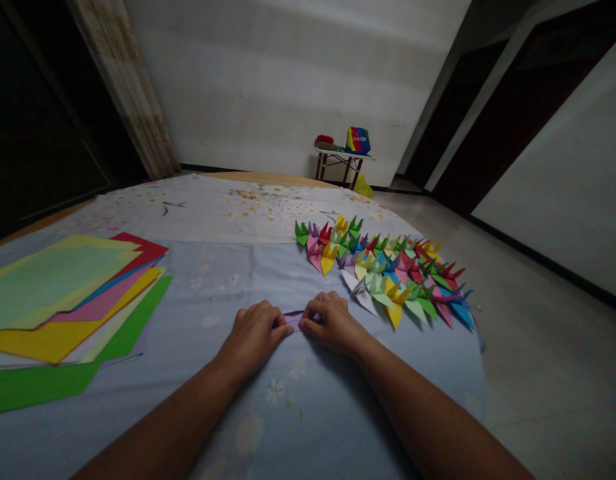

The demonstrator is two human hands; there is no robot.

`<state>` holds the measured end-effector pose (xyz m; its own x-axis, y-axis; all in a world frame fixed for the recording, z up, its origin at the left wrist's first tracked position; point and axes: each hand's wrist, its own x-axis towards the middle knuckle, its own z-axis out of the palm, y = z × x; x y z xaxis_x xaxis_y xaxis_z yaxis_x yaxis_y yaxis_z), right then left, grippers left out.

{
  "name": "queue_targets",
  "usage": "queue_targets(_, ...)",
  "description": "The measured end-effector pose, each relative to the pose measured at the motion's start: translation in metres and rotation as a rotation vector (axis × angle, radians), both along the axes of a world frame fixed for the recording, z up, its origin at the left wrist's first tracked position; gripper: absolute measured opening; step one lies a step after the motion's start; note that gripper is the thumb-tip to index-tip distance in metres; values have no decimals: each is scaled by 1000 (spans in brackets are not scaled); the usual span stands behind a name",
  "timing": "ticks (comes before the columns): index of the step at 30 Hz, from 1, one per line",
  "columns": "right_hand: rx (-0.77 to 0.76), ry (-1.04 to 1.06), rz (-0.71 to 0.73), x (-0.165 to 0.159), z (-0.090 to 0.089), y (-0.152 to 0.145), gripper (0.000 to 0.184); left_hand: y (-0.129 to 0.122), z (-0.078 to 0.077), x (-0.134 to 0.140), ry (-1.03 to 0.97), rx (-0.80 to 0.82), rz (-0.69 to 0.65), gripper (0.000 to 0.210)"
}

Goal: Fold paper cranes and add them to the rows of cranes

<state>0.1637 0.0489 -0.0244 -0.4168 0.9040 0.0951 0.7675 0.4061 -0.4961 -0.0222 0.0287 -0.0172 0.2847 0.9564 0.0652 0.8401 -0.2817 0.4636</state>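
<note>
A small piece of purple folded paper (pixel 294 320) lies low over the cloth in front of me, mostly covered by my fingers. My left hand (pixel 258 330) pinches its left side between thumb and fingers. On the other side, my right hand (pixel 329 321) is closed on the right edge, its thumb close to the left thumb. Just beyond and to the right of my right hand stand rows of folded paper cranes (pixel 375 267) in many colours. How the purple paper is creased under my fingers cannot be made out.
Fanned sheets of coloured paper (pixel 63 280) lie at the left of the table. A flowered light-blue tablecloth (pixel 213 400) covers the round table. Beyond it, a small stand (pixel 343 155) by the wall carries a bright multicoloured bag (pixel 358 140) and a red item (pixel 325 139).
</note>
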Motion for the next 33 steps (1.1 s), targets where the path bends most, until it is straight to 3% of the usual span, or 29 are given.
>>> queue_targets(24,13,-17,-156,-2,2,-5,24,0,3,0,69,36,18,18)
queue_targets(33,-44,-55,-147,13,6,-1,18,10,0,-13,-33,-77,-23,18)
